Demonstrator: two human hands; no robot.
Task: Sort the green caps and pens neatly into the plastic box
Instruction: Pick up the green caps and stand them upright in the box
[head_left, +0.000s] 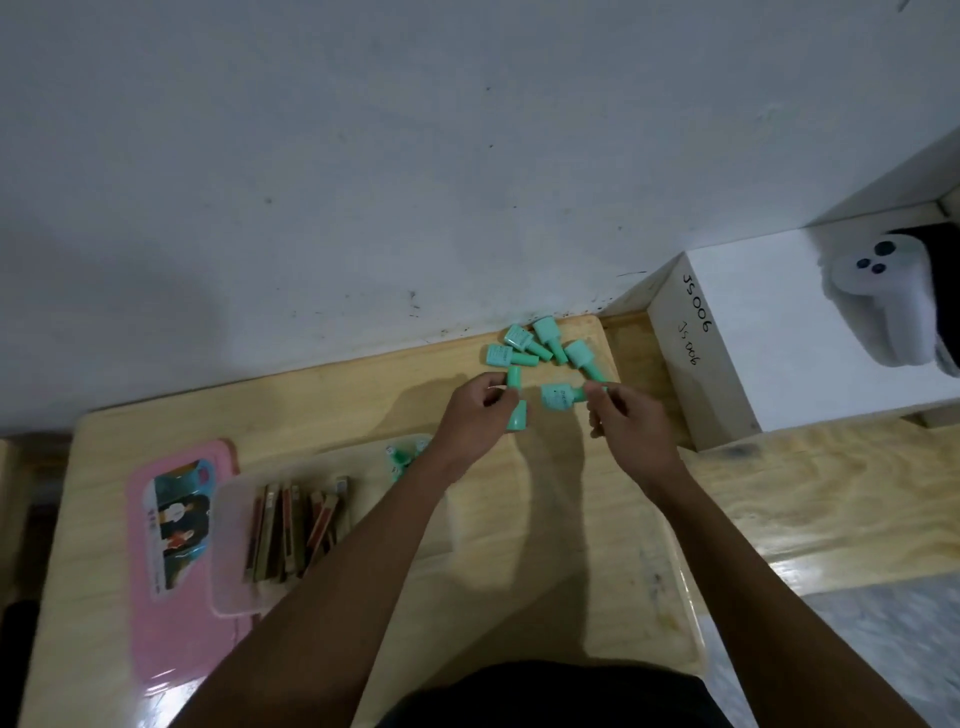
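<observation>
green caps (540, 345) clustered (far edge), pens (291, 530) inside plastic box (228, 587)

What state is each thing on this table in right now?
Left hand: closed on a green cap.
Right hand: pinching the narrow end of a green piece.
Loose green caps: lying clustered by the wall.
Plastic box: open, pens lying inside.
Pink lid: flat beside the box.
</observation>
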